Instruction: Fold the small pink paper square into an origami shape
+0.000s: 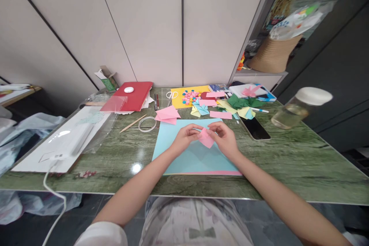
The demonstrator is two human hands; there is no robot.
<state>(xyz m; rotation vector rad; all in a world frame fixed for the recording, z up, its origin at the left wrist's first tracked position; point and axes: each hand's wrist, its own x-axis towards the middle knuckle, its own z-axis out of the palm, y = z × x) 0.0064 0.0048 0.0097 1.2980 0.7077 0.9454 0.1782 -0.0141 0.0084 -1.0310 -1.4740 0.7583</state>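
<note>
Between my two hands is a small folded pink paper (206,139), held above a light blue sheet (178,157). My left hand (186,137) pinches its left side with thumb and fingers. On the right side, my right hand (222,136) grips the same paper, its fingers bent. Folded pink papers (168,114) lie at the blue sheet's top left corner. Pink strips (220,115) and folded yellow, blue and green papers (240,102) are spread beyond my hands.
A phone (256,129) and a lidded bottle (296,109) stand to the right. White scissors (172,95), a tape roll (147,124), a wooden stick (131,123) and a red folder (134,98) lie further back. A white power strip (67,142) with a cable is at left.
</note>
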